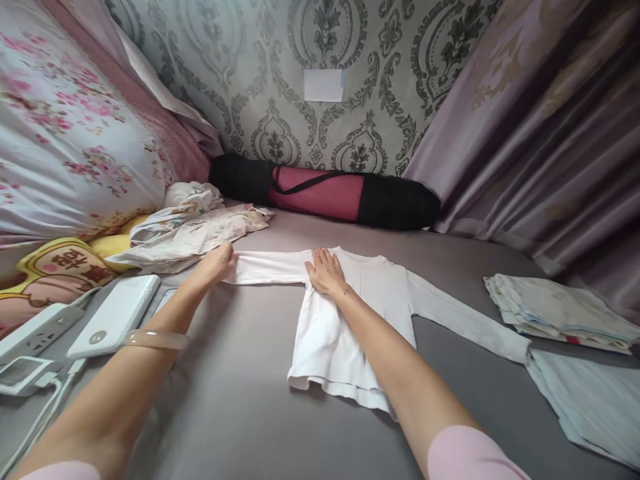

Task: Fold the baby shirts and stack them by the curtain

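A small white long-sleeved shirt [370, 293] lies spread on the grey sheet, both sleeves stretched out sideways. My left hand [221, 263] is closed around the cuff at the end of the left-side sleeve, which runs straight and taut. Flat on the shirt near that sleeve's shoulder seam rests my right hand [326, 272], fingers extended and slightly apart. The cloth bunches in folds just below this palm. The right-side sleeve slants down toward the folded clothes, its cuff touching the pale blue one.
Folded printed clothes [560, 310] and a pale blue garment [590, 400] lie at right. Crumpled clothes [200, 223], a power bank [115, 313] and a power strip [40, 330] with cables are at left. A black and red bag [320, 193] lies along the wall.
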Motion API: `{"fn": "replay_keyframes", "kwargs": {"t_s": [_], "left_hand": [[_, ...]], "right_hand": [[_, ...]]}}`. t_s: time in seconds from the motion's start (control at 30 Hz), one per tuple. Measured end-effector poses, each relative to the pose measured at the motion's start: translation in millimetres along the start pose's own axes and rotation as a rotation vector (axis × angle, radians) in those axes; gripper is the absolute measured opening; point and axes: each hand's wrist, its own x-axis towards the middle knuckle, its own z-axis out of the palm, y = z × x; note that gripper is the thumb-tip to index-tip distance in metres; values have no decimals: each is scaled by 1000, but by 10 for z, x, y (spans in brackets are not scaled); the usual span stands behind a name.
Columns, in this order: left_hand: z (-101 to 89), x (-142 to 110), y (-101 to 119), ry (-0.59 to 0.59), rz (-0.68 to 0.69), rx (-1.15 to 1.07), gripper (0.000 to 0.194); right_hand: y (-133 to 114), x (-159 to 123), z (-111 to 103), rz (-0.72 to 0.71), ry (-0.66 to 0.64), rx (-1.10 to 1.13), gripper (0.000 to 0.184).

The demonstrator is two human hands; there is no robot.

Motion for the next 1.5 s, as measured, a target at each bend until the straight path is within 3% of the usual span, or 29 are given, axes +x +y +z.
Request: {"fn": "replay_keyframes", "kwargs": {"t_s": [0.17, 0.37, 0.43, 0.5, 0.57, 0.63, 0.7, 0.83, 0.9, 1.0, 1.2, 1.5], "left_hand": [[-127, -109, -27, -14, -29, 147, 47], [-38, -105, 49, -85, -94, 254, 55], [-38, -133, 115, -7, -76, 269, 55], [-87, -233, 214, 144, -18, 309, 56], [-161, -410, 340, 268, 22, 280, 58], [-217, -648, 469, 221, 25, 115, 57], [-220, -929, 573, 31, 52, -118, 53], [-70, -1541, 696, -315, 131, -521, 58], [22, -1815, 744, -388, 121, -625, 63], [115, -2108, 834, -368, 111, -615, 64], [226, -2264, 989, -255, 158, -540, 60], [277, -2284, 1040, -180, 128, -559, 45]], "right_hand": [[-11, -42, 57, -10, 56, -14, 64], [-13, -41, 86, -23, 92, 21, 65], [20, -6, 55, -48, 88, 98, 65], [93, -8, -33, -66, 96, 244, 62], [216, -111, -174, -29, 166, 438, 54], [387, -364, -345, -14, 254, 584, 47], [591, -771, -517, 29, 309, 691, 37], [975, -1808, -735, 195, 226, 733, 18], [1087, -2278, -742, 273, 175, 699, 16], [1115, -2776, -671, 374, 76, 572, 19], [850, -3166, -602, 362, 37, 230, 24], [565, -3287, -530, 381, 44, -12, 20]]}}
